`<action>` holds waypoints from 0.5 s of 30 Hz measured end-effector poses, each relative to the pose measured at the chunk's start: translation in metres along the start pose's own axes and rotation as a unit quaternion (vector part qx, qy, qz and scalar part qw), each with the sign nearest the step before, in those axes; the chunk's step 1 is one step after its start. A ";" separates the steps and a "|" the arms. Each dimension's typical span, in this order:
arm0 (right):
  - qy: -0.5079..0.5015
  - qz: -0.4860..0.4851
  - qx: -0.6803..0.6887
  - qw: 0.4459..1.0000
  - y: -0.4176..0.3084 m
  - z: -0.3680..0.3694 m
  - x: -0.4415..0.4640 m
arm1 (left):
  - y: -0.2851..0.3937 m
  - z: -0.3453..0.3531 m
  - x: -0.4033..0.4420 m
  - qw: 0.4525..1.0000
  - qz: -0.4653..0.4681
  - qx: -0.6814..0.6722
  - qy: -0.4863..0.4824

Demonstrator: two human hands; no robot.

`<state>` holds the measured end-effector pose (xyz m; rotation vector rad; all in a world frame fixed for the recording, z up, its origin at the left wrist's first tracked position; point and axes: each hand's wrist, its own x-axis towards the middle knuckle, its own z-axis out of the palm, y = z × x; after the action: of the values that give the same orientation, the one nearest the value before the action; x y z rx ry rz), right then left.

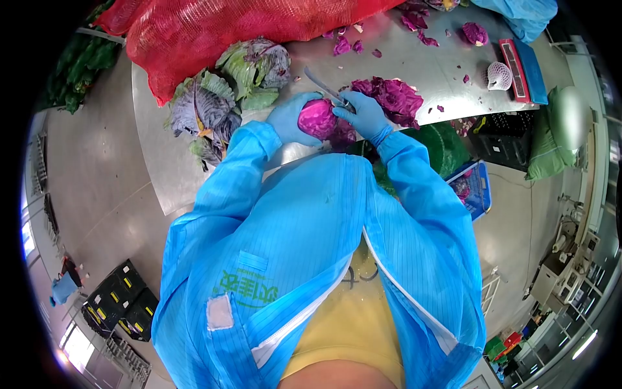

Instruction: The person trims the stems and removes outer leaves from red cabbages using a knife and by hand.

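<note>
Head view: 1 knife (319, 80), 1 peeled purple cabbage (315, 120) in hand, 2 leafy cabbages (205, 109) on the left of the steel table (155, 139), 1 red mesh bag (214, 39) beyond. Left hand (289, 120): gloved fingers curled around peeled cabbage, near table's near edge. Right hand (367, 117): fingers closed on knife handle, blade pointing away and left. Elbows bent, forearms forward, hands near each other.

My gloves (366, 117) are blue, so is my coat (291, 201), with fine stripes and green lettering (249, 286). My shirt (343, 324) is yellow, knife (319, 80) silvery, cabbage (313, 118) crazy bright purple, sack (207, 39) red.
</note>
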<state>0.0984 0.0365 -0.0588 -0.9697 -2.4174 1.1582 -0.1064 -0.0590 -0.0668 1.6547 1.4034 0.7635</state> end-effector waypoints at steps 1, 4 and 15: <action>0.011 -0.006 -0.064 0.998 -0.002 0.001 -0.003 | 0.005 -0.002 0.000 0.999 -0.032 -0.006 -0.021; 0.044 -0.130 -0.207 0.969 0.000 0.010 -0.013 | -0.002 0.004 -0.001 0.999 -0.023 -0.017 -0.018; 0.206 0.200 -0.004 0.958 0.031 0.011 -0.014 | -0.004 0.004 -0.011 0.999 0.019 -0.020 0.030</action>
<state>0.1164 0.0346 -0.0894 -1.5793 -1.9487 0.9391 -0.1069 -0.0701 -0.0722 1.6440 1.3923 0.8630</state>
